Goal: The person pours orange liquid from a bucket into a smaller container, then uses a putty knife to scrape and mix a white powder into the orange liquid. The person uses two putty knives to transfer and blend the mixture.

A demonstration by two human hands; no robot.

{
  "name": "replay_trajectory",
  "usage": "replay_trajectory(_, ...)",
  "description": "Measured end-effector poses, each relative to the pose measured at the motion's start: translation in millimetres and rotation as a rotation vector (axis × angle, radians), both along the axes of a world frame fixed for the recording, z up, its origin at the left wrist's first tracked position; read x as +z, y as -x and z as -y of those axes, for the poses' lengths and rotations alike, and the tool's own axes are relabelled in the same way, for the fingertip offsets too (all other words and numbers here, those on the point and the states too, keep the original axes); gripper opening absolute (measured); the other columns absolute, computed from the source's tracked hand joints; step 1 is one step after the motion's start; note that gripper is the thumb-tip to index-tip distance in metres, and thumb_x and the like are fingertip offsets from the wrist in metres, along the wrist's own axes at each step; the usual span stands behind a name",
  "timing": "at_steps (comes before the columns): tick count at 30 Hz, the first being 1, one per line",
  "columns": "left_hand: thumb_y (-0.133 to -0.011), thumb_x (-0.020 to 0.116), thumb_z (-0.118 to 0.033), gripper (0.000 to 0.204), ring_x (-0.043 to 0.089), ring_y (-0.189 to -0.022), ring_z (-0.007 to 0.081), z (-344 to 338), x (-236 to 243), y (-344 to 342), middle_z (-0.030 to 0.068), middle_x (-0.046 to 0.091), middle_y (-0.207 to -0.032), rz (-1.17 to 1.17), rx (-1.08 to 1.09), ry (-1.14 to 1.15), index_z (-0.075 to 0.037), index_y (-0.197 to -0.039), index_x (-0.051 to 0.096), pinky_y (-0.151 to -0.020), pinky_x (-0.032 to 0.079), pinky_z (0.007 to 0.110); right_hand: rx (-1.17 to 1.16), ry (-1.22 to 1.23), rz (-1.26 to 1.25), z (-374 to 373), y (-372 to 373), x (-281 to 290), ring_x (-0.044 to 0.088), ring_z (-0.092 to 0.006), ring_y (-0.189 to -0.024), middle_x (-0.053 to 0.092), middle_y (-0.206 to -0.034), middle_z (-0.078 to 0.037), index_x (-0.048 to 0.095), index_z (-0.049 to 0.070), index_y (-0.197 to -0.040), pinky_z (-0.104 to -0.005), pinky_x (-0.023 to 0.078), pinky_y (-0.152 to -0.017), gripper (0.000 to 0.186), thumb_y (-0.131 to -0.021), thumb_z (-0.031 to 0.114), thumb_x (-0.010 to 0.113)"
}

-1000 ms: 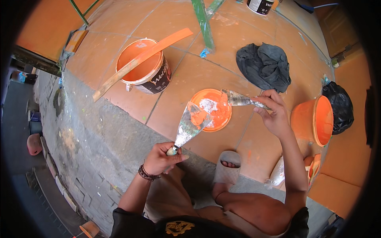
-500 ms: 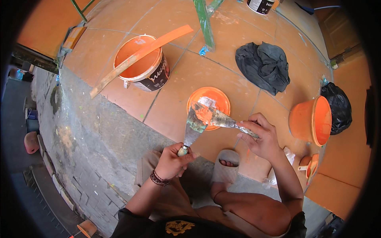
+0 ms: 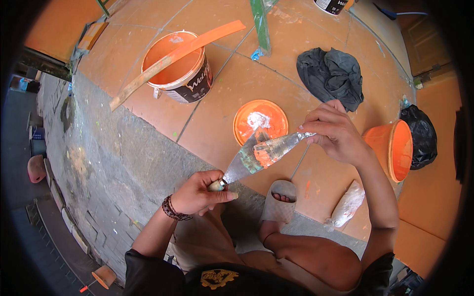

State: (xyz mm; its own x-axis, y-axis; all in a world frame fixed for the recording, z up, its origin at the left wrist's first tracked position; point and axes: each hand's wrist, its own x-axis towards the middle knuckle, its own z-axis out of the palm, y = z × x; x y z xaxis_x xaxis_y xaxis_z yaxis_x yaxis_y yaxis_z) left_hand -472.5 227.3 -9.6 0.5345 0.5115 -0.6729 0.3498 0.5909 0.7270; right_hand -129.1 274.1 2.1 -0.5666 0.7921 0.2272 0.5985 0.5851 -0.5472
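My left hand (image 3: 197, 193) is closed round the handle of a wide putty knife (image 3: 237, 167), its blade pointing away to the upper right. Pinched in the fingers of my right hand (image 3: 335, 132) is a second putty knife (image 3: 284, 144), its blade lying across the first one. Orange paste (image 3: 263, 156) clings where the two blades cross. Just beyond them, a round orange lid (image 3: 240, 130) lies on the tiles, bearing a heap of white paste or powder (image 3: 257, 119) among orange smears. The left knife's tip overlaps the lid's near edge.
A paint bucket (image 3: 190, 89) stands at upper left with an orange-stained wooden stick (image 3: 163, 63) across it. Dark cloth (image 3: 331, 76), an orange bucket (image 3: 380, 145) and a black bag (image 3: 419, 135) lie rightward. A white packet (image 3: 347, 203) lies near my right forearm. A green leg (image 3: 260, 24) stands far off.
Both knives have come nearer to me, their paste now off the lid's middle. My right hand has risen and tilted its knife; my left hand has shifted left.
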Motion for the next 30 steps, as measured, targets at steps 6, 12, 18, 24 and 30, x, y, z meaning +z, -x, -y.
replay_trajectory(6, -0.084, 0.074, -0.023, 0.024, 0.044, -0.040, 0.0035, 2, 5, 1, -0.0038, 0.049, -0.053, -0.034, -0.038, -0.041, -0.007, -0.078, 0.057, -0.036, 0.031, 0.020, 0.077, -0.034, 0.035, -9, 4, 2, 0.056, -0.0213, -0.084, 0.061, -0.087, -0.002, 0.067, 0.011, -0.096, -0.0383, 0.037, -0.083, 0.031, -0.066, 0.002, 0.075)
replay_trajectory(12, -0.083, 0.075, -0.020, 0.022, 0.045, -0.042, 0.0029, 6, 3, 2, -0.0050, 0.050, -0.055, -0.044, -0.061, -0.088, -0.005, -0.078, 0.060, -0.039, 0.033, 0.021, 0.120, -0.108, 0.100, -13, 8, 1, 0.055, -0.0221, -0.084, 0.059, -0.086, -0.002, 0.067, 0.010, -0.093, -0.0390, 0.038, -0.082, 0.035, -0.062, -0.006, 0.069)
replay_trajectory(18, -0.082, 0.076, -0.018, 0.021, 0.045, -0.042, 0.0027, 7, 0, 4, -0.0058, 0.049, -0.054, -0.052, -0.083, -0.089, -0.005, -0.076, 0.060, -0.040, 0.032, 0.021, 0.156, -0.098, 0.206, -16, 4, 1, 0.054, -0.0222, -0.082, 0.058, -0.083, -0.003, 0.066, 0.009, -0.092, -0.0386, 0.038, -0.082, 0.034, -0.061, -0.006, 0.067)
replay_trajectory(24, -0.082, 0.076, -0.017, 0.021, 0.044, -0.040, 0.0022, 9, -13, 8, -0.0058, 0.049, -0.054, -0.033, -0.042, -0.034, -0.006, -0.075, 0.059, -0.037, 0.031, 0.019, 0.164, -0.068, 0.146, -25, 0, -9, 0.055, -0.0218, -0.082, 0.057, -0.082, -0.002, 0.065, 0.009, -0.093, -0.0379, 0.039, -0.082, 0.034, -0.063, -0.007, 0.068)
replay_trajectory(30, -0.081, 0.076, -0.016, 0.021, 0.043, -0.039, 0.0023, 6, -26, 12, -0.0053, 0.050, -0.053, 0.004, 0.010, -0.014, -0.006, -0.075, 0.058, -0.036, 0.029, 0.019, 0.091, -0.065, 0.057, -32, -4, -10, 0.056, -0.0223, -0.084, 0.060, -0.083, -0.003, 0.065, 0.009, -0.090, -0.0358, 0.038, -0.083, 0.027, -0.067, -0.005, 0.069)
